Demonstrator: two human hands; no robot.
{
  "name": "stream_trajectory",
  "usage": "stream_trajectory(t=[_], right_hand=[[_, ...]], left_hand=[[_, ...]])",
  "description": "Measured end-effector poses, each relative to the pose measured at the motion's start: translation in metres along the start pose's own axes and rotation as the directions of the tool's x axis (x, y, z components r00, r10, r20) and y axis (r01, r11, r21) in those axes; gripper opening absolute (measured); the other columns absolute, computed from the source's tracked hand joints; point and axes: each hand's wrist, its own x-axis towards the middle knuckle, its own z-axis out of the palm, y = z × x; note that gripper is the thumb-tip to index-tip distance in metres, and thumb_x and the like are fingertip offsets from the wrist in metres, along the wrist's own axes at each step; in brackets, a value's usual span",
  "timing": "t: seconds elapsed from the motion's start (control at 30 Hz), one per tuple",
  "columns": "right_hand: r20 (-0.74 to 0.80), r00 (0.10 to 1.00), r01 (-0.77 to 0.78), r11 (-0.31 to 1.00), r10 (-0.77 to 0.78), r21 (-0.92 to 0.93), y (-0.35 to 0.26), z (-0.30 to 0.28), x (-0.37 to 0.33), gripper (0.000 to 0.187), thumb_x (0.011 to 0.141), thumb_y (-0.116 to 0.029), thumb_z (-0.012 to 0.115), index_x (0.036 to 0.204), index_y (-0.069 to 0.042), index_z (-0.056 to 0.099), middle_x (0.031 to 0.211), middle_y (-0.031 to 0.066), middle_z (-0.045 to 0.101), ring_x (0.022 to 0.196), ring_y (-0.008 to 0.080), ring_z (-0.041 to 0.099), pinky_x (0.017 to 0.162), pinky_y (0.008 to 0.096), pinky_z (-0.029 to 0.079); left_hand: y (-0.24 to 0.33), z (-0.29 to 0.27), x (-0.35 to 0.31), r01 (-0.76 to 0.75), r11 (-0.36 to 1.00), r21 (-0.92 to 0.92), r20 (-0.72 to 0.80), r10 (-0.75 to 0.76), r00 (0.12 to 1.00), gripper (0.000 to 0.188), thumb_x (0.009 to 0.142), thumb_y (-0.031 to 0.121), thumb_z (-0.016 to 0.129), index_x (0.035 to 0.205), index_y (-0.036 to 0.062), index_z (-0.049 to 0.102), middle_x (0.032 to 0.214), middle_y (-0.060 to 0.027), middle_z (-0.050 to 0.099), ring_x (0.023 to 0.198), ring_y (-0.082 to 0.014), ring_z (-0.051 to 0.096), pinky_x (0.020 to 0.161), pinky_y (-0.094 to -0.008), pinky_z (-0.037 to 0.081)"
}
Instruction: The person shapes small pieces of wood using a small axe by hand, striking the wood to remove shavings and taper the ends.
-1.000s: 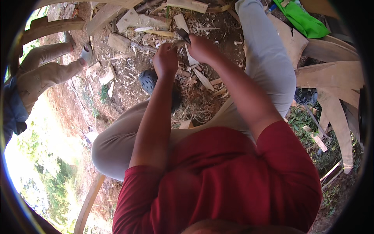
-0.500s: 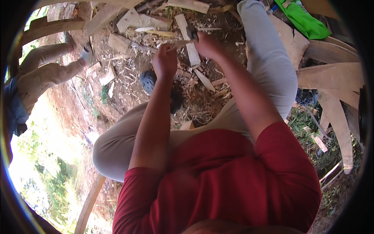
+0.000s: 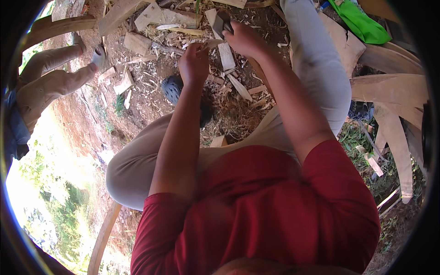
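My left hand (image 3: 194, 63) is closed on a small pale piece of wood (image 3: 212, 43), whose free end points toward my other hand. My right hand (image 3: 244, 40) grips a hatchet-like tool near its dark metal head (image 3: 222, 23). The tool's brown wooden handle (image 3: 262, 75) runs back beneath my right forearm. Below the hands, a light board (image 3: 226, 57) lies on the ground. The fingers partly cover the wood piece, and the tool's exact edge shape is hard to make out.
Wood chips and offcuts (image 3: 137, 43) litter the ground. A dark clog (image 3: 172, 90) is beside my left forearm. Curved planks (image 3: 389, 87) and a green bag (image 3: 362, 23) lie at the right. Another person's legs (image 3: 57, 91) show at the far left.
My right hand has moved slightly up with the tool. Its dark head has turned and its handle now shows under my forearm. The left hand still holds the wood piece.
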Motion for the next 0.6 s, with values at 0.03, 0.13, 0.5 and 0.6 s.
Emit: stream_trajectory(t=[0.03, 0.13, 0.5, 0.6], right_hand=[[0.018, 1.0, -0.008, 1.0, 0.008, 0.005, -0.011, -0.009, -0.003, 0.032, 0.104, -0.028, 0.056, 0.12, -0.002, 0.065, 0.103, 0.0221, 0.074, 0.096, 0.0382, 0.073, 0.086, 0.0505, 0.056], [0.075, 0.997, -0.002, 1.0, 0.003, -0.013, -0.023, -0.007, -0.009, 0.033, 0.105, -0.03, 0.055, 0.12, -0.003, 0.064, 0.104, 0.0214, 0.073, 0.098, 0.0373, 0.073, 0.087, 0.0503, 0.056], [-0.001, 0.987, 0.157, 0.983, -0.158, -0.09, -0.043, -0.011, -0.033, 0.031, 0.103, -0.029, 0.059, 0.116, -0.001, 0.062, 0.092, 0.0224, 0.073, 0.089, 0.041, 0.073, 0.079, 0.0519, 0.057], [0.07, 0.994, 0.093, 0.981, -0.082, -0.172, -0.018, 0.013, -0.027, 0.032, 0.104, -0.031, 0.058, 0.117, -0.001, 0.062, 0.093, 0.0221, 0.073, 0.089, 0.0413, 0.073, 0.079, 0.0521, 0.058]], left_hand=[[0.003, 0.001, 0.002, -0.006, 1.0, -0.023, 0.002, 0.006, 1.0, 0.02, 0.089, 0.021, 0.079, 0.104, 0.0083, 0.074, 0.086, -0.0175, 0.076, 0.083, -0.0392, 0.075, 0.075, -0.0457, 0.058], [0.001, -0.001, -0.002, 0.036, 0.999, 0.013, -0.001, -0.036, 0.999, 0.021, 0.089, 0.02, 0.08, 0.105, 0.0081, 0.074, 0.086, -0.0165, 0.076, 0.083, -0.0374, 0.076, 0.075, -0.0443, 0.058], [-0.002, -0.006, -0.002, 0.025, 0.999, 0.027, 0.035, -0.026, 0.999, 0.024, 0.09, 0.023, 0.08, 0.105, 0.0075, 0.072, 0.092, -0.0167, 0.077, 0.089, -0.0355, 0.077, 0.078, -0.0437, 0.059], [0.006, -0.002, -0.001, 0.022, 0.993, 0.12, 0.091, -0.033, 0.995, 0.023, 0.09, 0.022, 0.079, 0.106, 0.0076, 0.072, 0.092, -0.017, 0.077, 0.088, -0.0356, 0.077, 0.077, -0.0434, 0.059]])
